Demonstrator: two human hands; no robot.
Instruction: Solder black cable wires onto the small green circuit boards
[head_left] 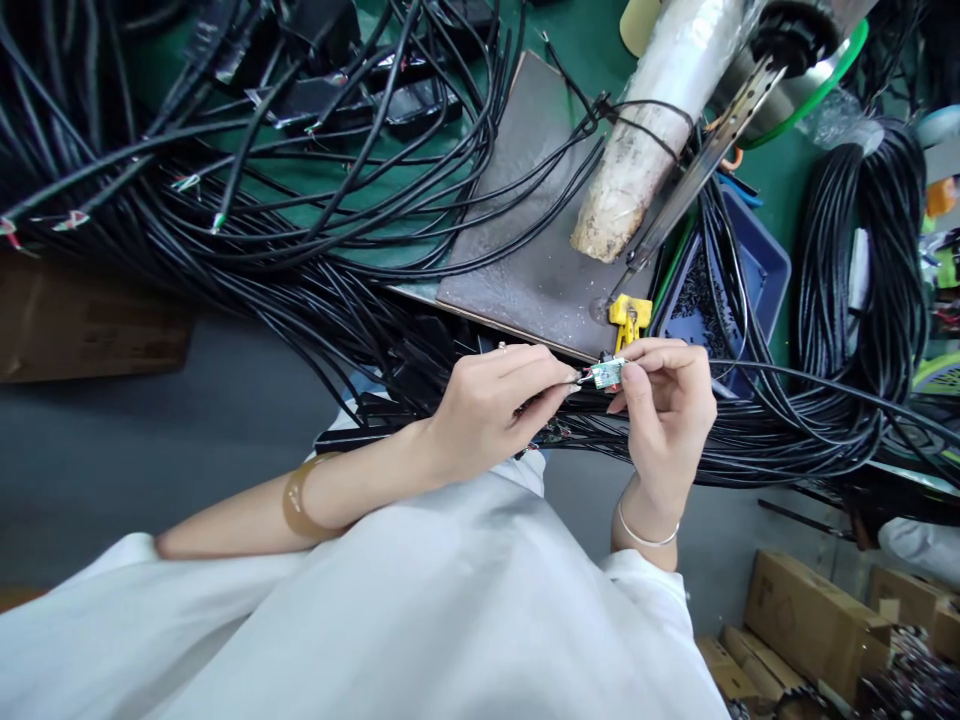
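My left hand (499,408) is closed in a pinch at the left edge of a small green circuit board (607,375), on the thin wires there. The board sits between the thumb and fingers of my right hand (667,405), also closed. A black cable (780,368) runs off to the right from behind my right fingers. Just above the board stands a yellow clip (630,315) at the edge of a brown work board (517,270). Above the clip, a soldering iron (697,175) slants down, its tip near the clip.
Black cables (315,230) with stripped ends cover the bench's left side. A wrapped white roll (652,130) lies beside the iron. Farther right are a blue tray (769,260) holding small black bits and a large cable coil (862,280). Cardboard boxes (810,615) stand on the floor.
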